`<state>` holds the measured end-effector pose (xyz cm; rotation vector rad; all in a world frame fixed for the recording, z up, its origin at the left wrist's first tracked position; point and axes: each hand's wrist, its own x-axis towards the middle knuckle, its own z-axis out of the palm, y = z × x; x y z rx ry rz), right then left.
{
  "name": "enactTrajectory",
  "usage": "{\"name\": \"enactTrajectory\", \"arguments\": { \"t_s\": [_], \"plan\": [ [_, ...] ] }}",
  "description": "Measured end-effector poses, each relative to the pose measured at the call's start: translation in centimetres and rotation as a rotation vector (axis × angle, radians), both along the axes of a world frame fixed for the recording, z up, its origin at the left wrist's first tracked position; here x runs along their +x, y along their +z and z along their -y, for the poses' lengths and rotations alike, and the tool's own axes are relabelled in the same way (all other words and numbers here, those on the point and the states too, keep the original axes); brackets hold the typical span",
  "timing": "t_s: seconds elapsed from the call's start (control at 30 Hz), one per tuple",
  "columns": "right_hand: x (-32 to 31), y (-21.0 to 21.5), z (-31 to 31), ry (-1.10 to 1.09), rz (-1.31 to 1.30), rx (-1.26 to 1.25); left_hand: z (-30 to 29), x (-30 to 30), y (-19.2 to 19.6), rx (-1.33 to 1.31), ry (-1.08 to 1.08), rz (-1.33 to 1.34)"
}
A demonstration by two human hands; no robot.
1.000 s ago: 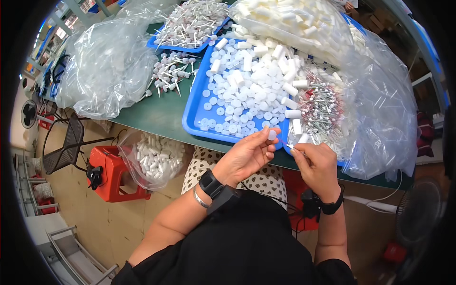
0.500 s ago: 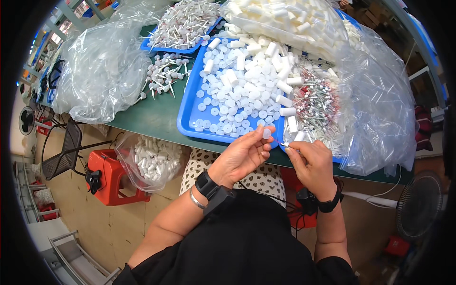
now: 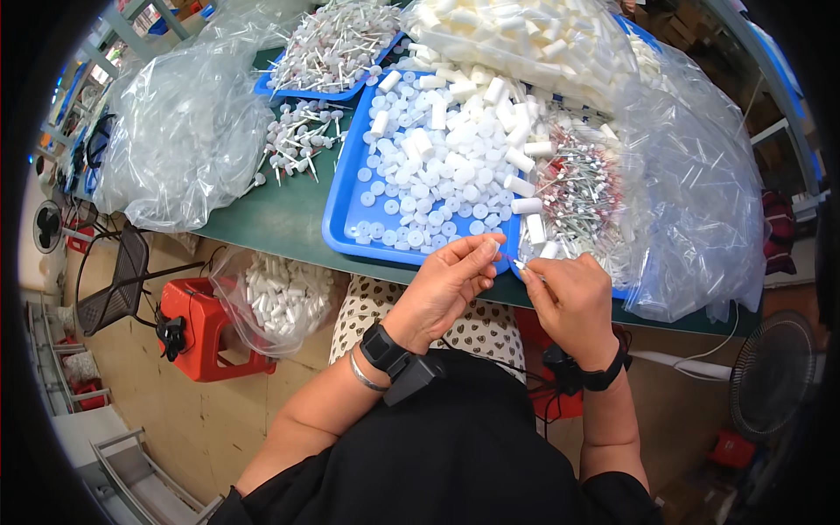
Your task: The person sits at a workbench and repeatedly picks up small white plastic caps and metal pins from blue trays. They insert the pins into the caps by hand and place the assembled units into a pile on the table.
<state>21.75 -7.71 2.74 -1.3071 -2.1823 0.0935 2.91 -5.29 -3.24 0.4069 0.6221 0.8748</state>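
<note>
My left hand [image 3: 446,284] pinches a small white cap [image 3: 495,248] at its fingertips, just in front of the blue tray [image 3: 343,203]. My right hand [image 3: 567,299] holds a thin white-tipped stem piece [image 3: 521,265], its tip pointing at the cap. Both hands meet over the near edge of the green table [image 3: 280,223]. The tray holds several round white caps [image 3: 420,188] and short white tubes [image 3: 527,206]. A pile of metal stems with red parts [image 3: 579,188] lies on the tray's right side.
A clear bag of white tubes [image 3: 525,39] lies behind the tray and an empty-looking clear bag [image 3: 184,131] at the left. A second blue tray of assembled stems [image 3: 328,48] sits at the back. Below the table, a bag of white parts [image 3: 278,297] rests on a red stool [image 3: 197,328]. A fan [image 3: 770,376] stands at right.
Both hands have shifted slightly down toward my lap from the tray's edge, staying together with the cap and stem between the fingertips.
</note>
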Motion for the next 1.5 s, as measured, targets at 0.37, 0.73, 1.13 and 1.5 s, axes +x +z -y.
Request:
{"name": "enactTrajectory", "arguments": {
  "t_s": [0.37,0.73,1.13,1.5],
  "plan": [
    [-0.05,-0.29,0.03,0.02,0.195,0.237,-0.28,0.06,0.16,-0.156,0.018,0.117],
    [0.0,0.09,0.21,-0.005,0.171,0.166,-0.38,0.2,0.11,-0.148,0.04,0.125],
    [0.24,0.48,0.01,-0.026,0.0,0.001,-0.42,0.08,0.06,-0.076,-0.016,0.052],
    [0.2,-0.09,0.18,0.034,0.168,0.169,-0.22,0.56,0.23,-0.122,-0.052,0.1]
  ]
}}
